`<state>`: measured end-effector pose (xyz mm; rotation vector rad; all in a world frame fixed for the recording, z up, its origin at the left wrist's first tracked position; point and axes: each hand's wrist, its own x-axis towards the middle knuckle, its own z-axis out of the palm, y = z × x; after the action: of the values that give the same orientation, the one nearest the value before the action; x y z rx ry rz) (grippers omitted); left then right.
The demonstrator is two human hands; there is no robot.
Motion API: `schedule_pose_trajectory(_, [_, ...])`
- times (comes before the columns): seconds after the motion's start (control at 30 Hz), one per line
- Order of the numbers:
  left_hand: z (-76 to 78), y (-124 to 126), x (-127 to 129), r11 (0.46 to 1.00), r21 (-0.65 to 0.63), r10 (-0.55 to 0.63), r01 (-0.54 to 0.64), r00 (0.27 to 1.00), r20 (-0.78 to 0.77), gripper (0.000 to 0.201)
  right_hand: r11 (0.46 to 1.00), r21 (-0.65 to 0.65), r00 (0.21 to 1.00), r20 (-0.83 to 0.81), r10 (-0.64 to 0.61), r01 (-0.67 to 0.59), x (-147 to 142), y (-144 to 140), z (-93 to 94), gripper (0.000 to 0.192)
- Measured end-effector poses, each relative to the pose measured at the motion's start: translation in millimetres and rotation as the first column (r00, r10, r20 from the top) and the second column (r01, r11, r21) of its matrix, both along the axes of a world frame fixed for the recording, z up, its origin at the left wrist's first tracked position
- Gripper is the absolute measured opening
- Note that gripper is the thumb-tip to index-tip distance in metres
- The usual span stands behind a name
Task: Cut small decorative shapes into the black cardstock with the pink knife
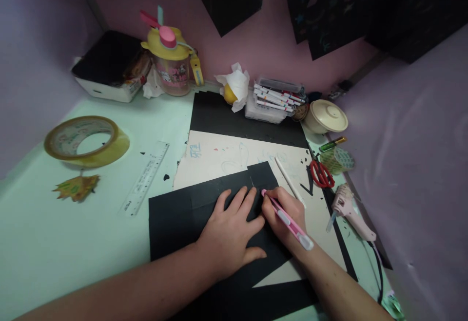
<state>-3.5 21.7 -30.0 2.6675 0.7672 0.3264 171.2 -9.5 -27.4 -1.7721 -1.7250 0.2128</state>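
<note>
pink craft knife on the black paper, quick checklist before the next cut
1. Right hand grips the pink craft knife firmly: ok, held like a pen with the tip on the sheet.
2. Left hand pins the black paper flat: ok, palm and fingers spread on it.
3. Left fingertips clear of the tip: not ok, they lie right beside it.
4. Blade out: cannot tell, the tip is too small to read.
5. Backing under the cut: ok, the beige board lies beneath.
6. Ruler along the cut line: not ok, it lies off to the left on the table.
</note>
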Motion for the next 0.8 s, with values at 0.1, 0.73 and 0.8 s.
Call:
schedule_pose_trajectory(0.1, [-0.2, -0.2, 0.0, 1.000, -0.003, -0.001, 0.001, 1.000, 0.002, 0.054, 1.000, 0.008, 1.000, 0.004, 0.007, -0.007, 0.1, -0.4, -0.2, 0.010])
schedule_pose_trajectory(0.73, [-0.7, -0.5, -0.3, 1.000, -0.002, 0.003, -0.003, 1.000, -0.003, 0.054, 0.998, 0.011, 0.997, -0.033, 0.065, -0.065, -0.7, -1.6, 5.2, 0.014])
schedule_pose_trajectory(0.8, [-0.6, -0.4, -0.1, 1.000, -0.001, 0.003, -0.003, 1.000, -0.002, 0.055, 0.998, 0.006, 0.997, -0.039, 0.065, -0.065, -0.5, -2.0, 5.4, 0.014])
